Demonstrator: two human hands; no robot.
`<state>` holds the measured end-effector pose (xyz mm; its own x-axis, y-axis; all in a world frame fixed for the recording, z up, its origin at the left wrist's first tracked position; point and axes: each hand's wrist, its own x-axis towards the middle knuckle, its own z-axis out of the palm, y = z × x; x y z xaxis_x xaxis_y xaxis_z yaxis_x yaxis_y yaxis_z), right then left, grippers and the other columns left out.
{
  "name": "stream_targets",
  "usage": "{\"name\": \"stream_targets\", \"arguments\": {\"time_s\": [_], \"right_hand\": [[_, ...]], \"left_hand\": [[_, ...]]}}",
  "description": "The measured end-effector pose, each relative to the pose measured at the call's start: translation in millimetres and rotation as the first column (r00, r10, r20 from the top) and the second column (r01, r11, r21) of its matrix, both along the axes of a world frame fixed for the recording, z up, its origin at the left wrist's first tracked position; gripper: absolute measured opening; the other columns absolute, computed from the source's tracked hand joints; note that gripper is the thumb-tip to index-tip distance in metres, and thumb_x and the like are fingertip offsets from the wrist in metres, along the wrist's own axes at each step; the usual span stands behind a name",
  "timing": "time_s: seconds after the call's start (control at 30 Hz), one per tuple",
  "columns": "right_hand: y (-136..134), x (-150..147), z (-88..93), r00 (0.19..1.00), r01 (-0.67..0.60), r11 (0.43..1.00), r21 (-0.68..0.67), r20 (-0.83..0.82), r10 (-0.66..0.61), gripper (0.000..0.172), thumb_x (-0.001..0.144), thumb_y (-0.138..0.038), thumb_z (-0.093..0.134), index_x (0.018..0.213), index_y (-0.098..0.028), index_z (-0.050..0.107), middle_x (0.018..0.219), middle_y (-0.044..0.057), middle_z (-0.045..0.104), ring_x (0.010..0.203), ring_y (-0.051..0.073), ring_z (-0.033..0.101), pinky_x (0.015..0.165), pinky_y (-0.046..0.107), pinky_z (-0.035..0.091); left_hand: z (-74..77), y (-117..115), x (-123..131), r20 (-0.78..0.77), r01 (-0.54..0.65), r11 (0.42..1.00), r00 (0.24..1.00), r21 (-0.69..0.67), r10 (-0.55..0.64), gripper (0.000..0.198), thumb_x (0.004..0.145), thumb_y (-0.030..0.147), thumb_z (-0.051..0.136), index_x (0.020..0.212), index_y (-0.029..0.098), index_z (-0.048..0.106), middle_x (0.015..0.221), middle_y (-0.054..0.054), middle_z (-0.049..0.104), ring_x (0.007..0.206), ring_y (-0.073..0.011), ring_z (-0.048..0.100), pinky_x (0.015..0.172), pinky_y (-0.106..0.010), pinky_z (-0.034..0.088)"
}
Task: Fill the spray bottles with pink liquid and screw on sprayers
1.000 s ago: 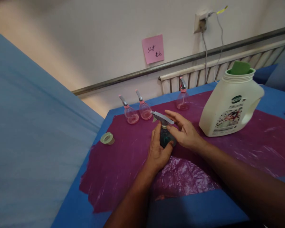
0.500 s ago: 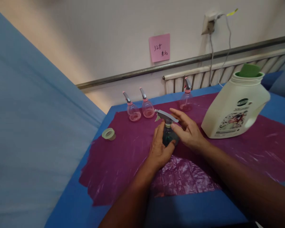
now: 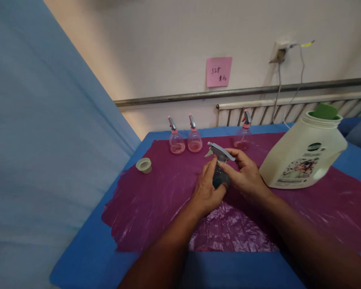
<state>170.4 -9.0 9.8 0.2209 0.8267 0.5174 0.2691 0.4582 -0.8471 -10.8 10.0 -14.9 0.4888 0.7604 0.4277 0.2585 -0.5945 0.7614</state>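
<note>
Head view: the camera has swung and the wall now sits level. The right hand (image 3: 247,180), whose fingers lay stretched along the sprayer a second ago, has curled in tight beneath it.

The small dark teal spray bottle (image 3: 220,179) with its grey trigger head (image 3: 221,151) stands upright on the crinkled purple plastic sheet (image 3: 156,192). Its long axis is vertical and its nozzle pokes out to the left. It sits dead between the two hands, just ahead of both wrists, and neither hand is nearer, because both are on it.

The left hand (image 3: 206,193) is wrapped round the bottle's round belly, thumb on the near side, fingertips up by the neck. The right hand pinches the collar under the trigger head, thumb and forefinger closed on it and the remaining fingers folded behind.

Farther back on the sheet, well apart from the hands:
- Three little pink spray bottles (image 3: 177,142) stand along the far edge.
- A pale green ring-shaped cap (image 3: 143,165) lies off to the left.
- A big white plastic jug (image 3: 303,158) with a green top stands to the right.
</note>
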Motion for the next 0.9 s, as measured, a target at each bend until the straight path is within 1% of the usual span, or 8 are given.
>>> {"name": "stream_targets", "arguments": {"time_s": [0.17, 0.27, 0.4, 0.53, 0.6, 0.67, 0.77, 0.9], "right_hand": [[-6, 3, 7.2, 0.994, 0.016, 0.997, -0.078, 0.112, -0.007, 0.036, 0.097, -0.046, 0.08, 0.129, -0.029, 0.076, 0.123, 0.005, 0.083, 0.112, 0.03, 0.077, 0.106, 0.05, 0.06], [-7, 7, 15.6, 0.976, 0.032, 0.997, -0.072, 0.215, -0.015, 0.034, 0.095, -0.045, 0.081, 0.125, -0.029, 0.077, 0.118, 0.005, 0.083, 0.107, 0.029, 0.077, 0.101, 0.048, 0.06], [7, 17, 33.4, 0.961, 0.076, 0.995, -0.062, 0.271, -0.057, 0.033, 0.092, -0.047, 0.082, 0.117, -0.026, 0.079, 0.108, 0.006, 0.084, 0.097, 0.027, 0.076, 0.092, 0.043, 0.06], [47, 31, 53.2, 0.971, 0.167, 0.982, -0.083, 0.187, -0.15, 0.046, 0.084, -0.056, 0.084, 0.113, -0.021, 0.079, 0.099, 0.008, 0.084, 0.085, 0.026, 0.075, 0.079, 0.04, 0.06], [73, 37, 60.3, 0.956, 0.23, 0.971, -0.067, 0.202, -0.212, 0.05, 0.079, -0.058, 0.085, 0.11, -0.019, 0.079, 0.098, 0.01, 0.084, 0.085, 0.027, 0.075, 0.079, 0.041, 0.06], [99, 41, 64.2, 0.931, 0.301, 0.952, -0.064, 0.236, -0.278, 0.049, 0.077, -0.055, 0.084, 0.108, -0.017, 0.079, 0.098, 0.011, 0.084, 0.087, 0.028, 0.075, 0.082, 0.042, 0.059], [134, 41, 63.2, 0.89, 0.392, 0.915, -0.096, 0.289, -0.351, 0.044, 0.079, -0.048, 0.081, 0.107, -0.016, 0.077, 0.1, 0.013, 0.083, 0.088, 0.028, 0.076, 0.084, 0.042, 0.058], [169, 33, 52.5, 0.856, 0.456, 0.882, -0.119, 0.33, -0.398, 0.042, 0.081, -0.044, 0.081, 0.11, -0.015, 0.076, 0.104, 0.015, 0.083, 0.092, 0.029, 0.076, 0.086, 0.041, 0.058]], "left_hand": [[-5.0, 0, 2, 0.028, -0.019, 1.0, 0.999, -0.001, 0.019, 0.102, 0.096, 0.024, 0.078, 0.181, 0.031, 0.022, 0.178, -0.015, 0.046, 0.164, -0.0358, 0.048, 0.135, -0.061, 0.043], [-8.4, -1, 5, 0.028, -0.051, 0.998, 0.998, -0.024, 0.052, 0.103, 0.095, 0.024, 0.078, 0.181, 0.029, 0.02, 0.178, -0.015, 0.048, 0.164, -0.0356, 0.049, 0.135, -0.062, 0.044], [-9.4, -3, 7, 0.034, -0.092, 0.996, 0.995, -0.021, 0.093, 0.108, 0.092, 0.019, 0.076, 0.181, 0.028, 0.018, 0.183, -0.016, 0.041, 0.169, -0.0357, 0.042, 0.139, -0.064, 0.038], [-5.6, 0, 6, 0.031, -0.208, 0.976, 0.977, -0.063, 0.21, 0.099, 0.089, 0.016, 0.074, 0.178, 0.022, 0.03, 0.181, -0.019, 0.042, 0.169, -0.0381, 0.042, 0.139, -0.064, 0.037], [-3.1, 0, 5, 0.025, -0.239, 0.97, 0.97, -0.047, 0.24, 0.081, 0.092, 0.016, 0.071, 0.169, 0.02, 0.045, 0.172, -0.02, 0.054, 0.161, -0.0369, 0.051, 0.136, -0.061, 0.042], [-1.2, 0, 4, 0.017, -0.219, 0.976, 0.976, -0.009, 0.219, 0.059, 0.095, 0.016, 0.067, 0.153, 0.02, 0.061, 0.156, -0.016, 0.066, 0.148, -0.0336, 0.063, 0.13, -0.057, 0.049], [0.1, -4, 3, -0.007, -0.161, 0.986, 0.987, 0.043, 0.161, 0.038, 0.097, 0.016, 0.065, 0.133, 0.022, 0.072, 0.135, -0.011, 0.075, 0.129, -0.0301, 0.07, 0.118, -0.051, 0.057], [0.4, -9, 3, -0.029, -0.124, 0.989, 0.991, 0.086, 0.127, 0.033, 0.098, 0.017, 0.063, 0.128, 0.023, 0.074, 0.127, -0.009, 0.076, 0.121, -0.0292, 0.071, 0.111, -0.049, 0.058]]}}
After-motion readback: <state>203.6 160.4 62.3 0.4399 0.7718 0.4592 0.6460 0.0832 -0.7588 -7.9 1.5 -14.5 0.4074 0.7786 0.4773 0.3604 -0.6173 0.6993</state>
